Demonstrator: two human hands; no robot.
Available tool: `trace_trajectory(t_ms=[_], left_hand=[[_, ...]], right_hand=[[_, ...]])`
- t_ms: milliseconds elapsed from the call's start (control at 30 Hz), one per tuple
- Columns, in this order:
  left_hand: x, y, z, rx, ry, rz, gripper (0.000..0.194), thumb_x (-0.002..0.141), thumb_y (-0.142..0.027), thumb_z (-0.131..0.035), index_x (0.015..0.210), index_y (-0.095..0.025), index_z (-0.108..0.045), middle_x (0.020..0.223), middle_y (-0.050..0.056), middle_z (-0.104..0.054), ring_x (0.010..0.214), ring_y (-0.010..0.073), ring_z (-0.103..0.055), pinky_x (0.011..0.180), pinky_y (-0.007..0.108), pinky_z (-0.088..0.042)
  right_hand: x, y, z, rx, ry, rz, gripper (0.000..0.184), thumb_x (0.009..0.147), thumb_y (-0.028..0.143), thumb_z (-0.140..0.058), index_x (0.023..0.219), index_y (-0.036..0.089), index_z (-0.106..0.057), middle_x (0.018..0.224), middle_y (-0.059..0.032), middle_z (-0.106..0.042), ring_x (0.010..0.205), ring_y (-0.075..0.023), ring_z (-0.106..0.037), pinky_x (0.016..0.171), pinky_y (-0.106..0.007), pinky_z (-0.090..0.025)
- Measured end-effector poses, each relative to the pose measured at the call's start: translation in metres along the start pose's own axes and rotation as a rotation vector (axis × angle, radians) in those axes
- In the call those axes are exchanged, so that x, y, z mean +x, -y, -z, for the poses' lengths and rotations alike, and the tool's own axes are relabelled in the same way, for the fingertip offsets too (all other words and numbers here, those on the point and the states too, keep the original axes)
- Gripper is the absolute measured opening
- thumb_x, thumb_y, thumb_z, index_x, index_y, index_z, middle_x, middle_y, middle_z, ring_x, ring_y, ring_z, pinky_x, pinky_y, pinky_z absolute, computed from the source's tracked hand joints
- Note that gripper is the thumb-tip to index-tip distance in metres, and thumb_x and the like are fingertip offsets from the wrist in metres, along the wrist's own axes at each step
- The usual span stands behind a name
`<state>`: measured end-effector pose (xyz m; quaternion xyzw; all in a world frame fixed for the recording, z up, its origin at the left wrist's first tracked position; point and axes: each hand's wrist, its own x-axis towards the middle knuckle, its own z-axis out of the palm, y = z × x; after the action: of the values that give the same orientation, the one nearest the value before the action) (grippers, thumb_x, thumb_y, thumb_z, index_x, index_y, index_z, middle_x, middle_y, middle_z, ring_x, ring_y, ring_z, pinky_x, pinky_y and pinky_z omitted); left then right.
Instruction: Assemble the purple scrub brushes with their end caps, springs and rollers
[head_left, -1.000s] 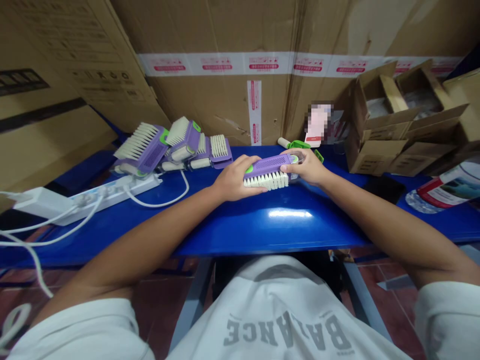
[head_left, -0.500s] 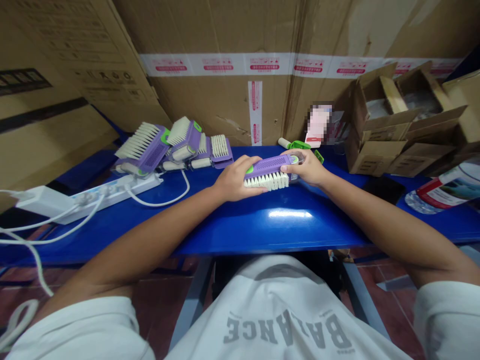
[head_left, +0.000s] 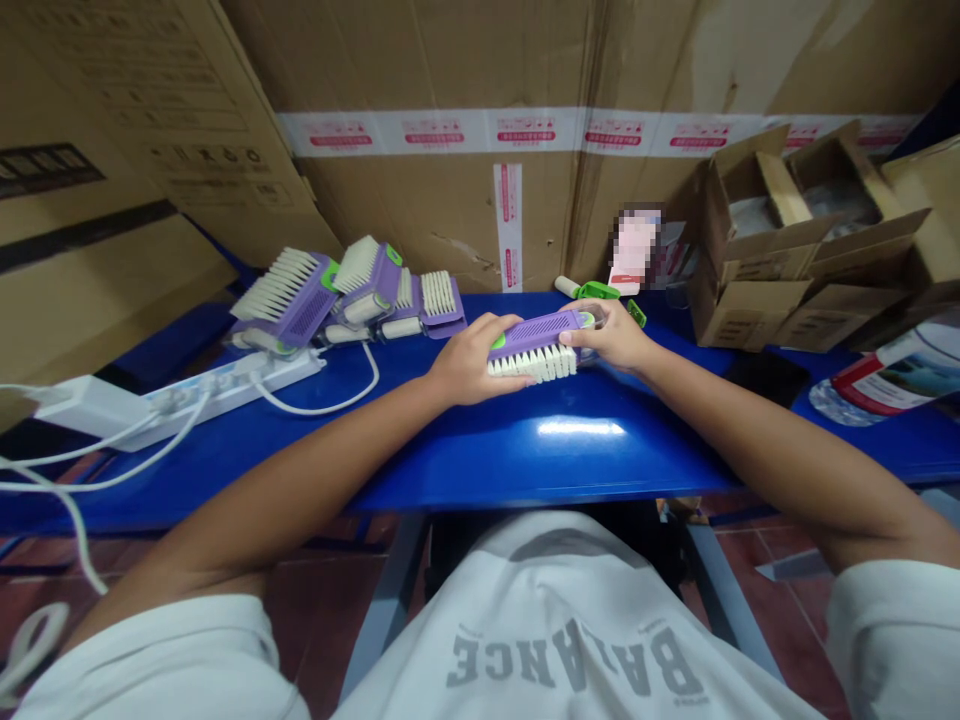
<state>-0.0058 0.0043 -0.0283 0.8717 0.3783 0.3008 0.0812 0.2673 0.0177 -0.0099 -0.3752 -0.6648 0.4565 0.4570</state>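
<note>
A blue table (head_left: pixel 570 470) is being worked at against stacked cartons (head_left: pixel 450 200). Open boxes (head_left: pixel 772 270) are being kept by the far right corner, and a power strip (head_left: pixel 225 385) is being left near the left edge. Purple brushes (head_left: pixel 367 285) are being stood in a group by the far edge, left of centre. One purple brush (head_left: pixel 536 348) is being held mid-table, nearer the far edge than the near, bristles toward the person. It is being gripped at both ends: the left hand (head_left: pixel 476 360) is being closed over its back, and the right hand (head_left: pixel 611 335) is being pinched around its other end. Contact with the surface cannot be determined.
</note>
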Motion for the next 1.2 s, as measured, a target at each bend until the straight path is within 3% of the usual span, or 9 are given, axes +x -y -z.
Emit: trace_trajectory(t_ms=[733, 900, 1100, 1200], left_hand=[[-0.001, -0.001, -0.002, 0.070, 0.057, -0.045, 0.089, 0.083, -0.065, -0.082, 0.156, -0.022, -0.054, 0.139, 0.014, -0.067, 0.124, 0.0350, -0.069, 0.110, 0.052, -0.057], [0.001, -0.002, -0.001, 0.034, 0.052, -0.046, 0.090, 0.083, -0.065, -0.083, 0.155, -0.020, -0.055, 0.139, 0.015, -0.067, 0.124, 0.0341, -0.069, 0.111, 0.050, -0.057], [0.007, 0.005, 0.004, -0.021, 0.058, -0.020, 0.089, 0.079, -0.063, -0.086, 0.153, -0.022, -0.057, 0.139, 0.013, -0.068, 0.125, 0.0340, -0.068, 0.112, 0.051, -0.055], [0.009, 0.008, 0.004, -0.042, 0.032, 0.011, 0.090, 0.077, -0.063, -0.088, 0.151, -0.021, -0.058, 0.135, 0.013, -0.069, 0.123, 0.0343, -0.068, 0.111, 0.052, -0.055]], right_hand=[[0.000, -0.004, -0.001, -0.009, 0.037, 0.002, 0.062, 0.054, 0.055, -0.104, 0.096, 0.019, -0.077, 0.085, -0.0027, -0.077, 0.071, -0.0191, -0.071, 0.061, -0.034, -0.063], [0.002, -0.004, 0.001, -0.014, 0.031, -0.023, 0.061, 0.054, 0.053, -0.105, 0.096, 0.019, -0.076, 0.089, -0.0047, -0.077, 0.076, -0.0208, -0.072, 0.070, -0.038, -0.064], [0.005, -0.004, 0.009, 0.066, 0.066, -0.076, 0.059, 0.066, 0.062, -0.097, 0.101, 0.022, -0.072, 0.100, -0.0076, -0.077, 0.083, -0.0237, -0.072, 0.072, -0.039, -0.063], [0.006, -0.003, 0.017, 0.124, 0.067, -0.101, 0.053, 0.071, 0.058, -0.094, 0.106, 0.025, -0.071, 0.107, -0.0065, -0.077, 0.084, -0.0244, -0.072, 0.069, -0.039, -0.063]])
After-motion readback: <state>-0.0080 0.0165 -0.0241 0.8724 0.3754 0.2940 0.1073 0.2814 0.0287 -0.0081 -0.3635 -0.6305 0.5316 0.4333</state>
